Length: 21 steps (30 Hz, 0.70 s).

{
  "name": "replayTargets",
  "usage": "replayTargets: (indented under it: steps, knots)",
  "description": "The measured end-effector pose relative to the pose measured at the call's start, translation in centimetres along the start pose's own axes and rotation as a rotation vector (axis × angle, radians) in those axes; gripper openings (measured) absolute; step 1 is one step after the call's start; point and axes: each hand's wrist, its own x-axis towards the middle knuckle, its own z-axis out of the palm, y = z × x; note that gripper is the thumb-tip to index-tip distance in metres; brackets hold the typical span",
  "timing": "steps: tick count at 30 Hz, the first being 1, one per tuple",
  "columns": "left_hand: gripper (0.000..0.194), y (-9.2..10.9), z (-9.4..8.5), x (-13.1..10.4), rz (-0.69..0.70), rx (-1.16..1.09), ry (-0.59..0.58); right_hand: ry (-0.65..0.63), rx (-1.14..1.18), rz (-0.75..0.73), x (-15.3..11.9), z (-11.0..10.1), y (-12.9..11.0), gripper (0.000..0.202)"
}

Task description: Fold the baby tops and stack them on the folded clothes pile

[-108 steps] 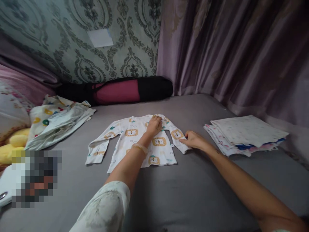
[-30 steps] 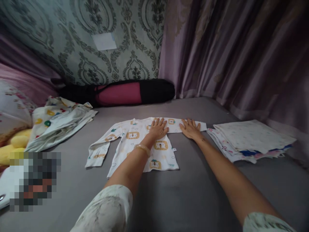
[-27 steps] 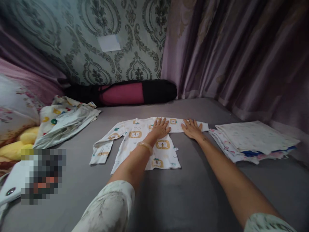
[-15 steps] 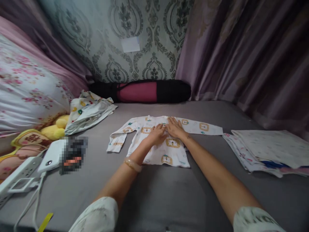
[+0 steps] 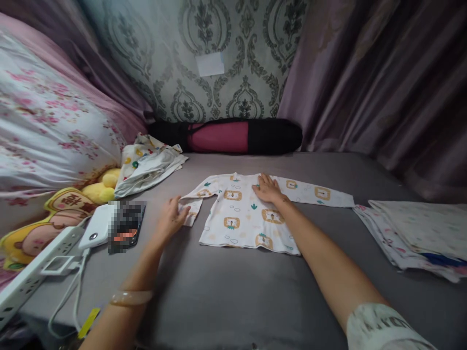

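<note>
Left hand (image 5: 172, 218) moved to bent sleeve (image 5: 194, 209), grip unclear — right hand (image 5: 268, 188) spread on shirt (image 5: 244, 218).

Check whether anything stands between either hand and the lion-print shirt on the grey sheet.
Nothing visible does. The right hand lies flat on the shirt near the collar, and the left hand is at its bent sleeve. The white device lies left of the left hand, not between.
</note>
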Motion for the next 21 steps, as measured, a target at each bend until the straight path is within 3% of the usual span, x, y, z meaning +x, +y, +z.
replayTargets:
  steps: [4,7,14,18,21]
  knots:
    - [0.052,-2.0,-0.8,0.0,-0.261,-0.034,-0.107,0.089,0.001,0.007,0.3,-0.9,-1.9,0.054]
    - [0.048,-1.2,-1.3,0.3,-0.334,-0.116,-0.168,0.155,0.040,-0.135,0.6,-0.2,-4.8,0.047]
    - [0.037,0.8,-1.1,1.3,-0.441,-0.237,-0.216,0.099,0.159,-0.329,3.2,2.7,-11.1,0.044]
    - [0.017,0.4,-1.5,2.7,-0.342,-0.253,-0.268,0.132,0.211,-0.358,4.7,3.6,-12.3,0.045]
    - [0.012,0.2,-2.5,4.0,-0.158,-0.071,-0.099,0.140,0.217,-0.312,4.7,3.8,-12.6,0.045]
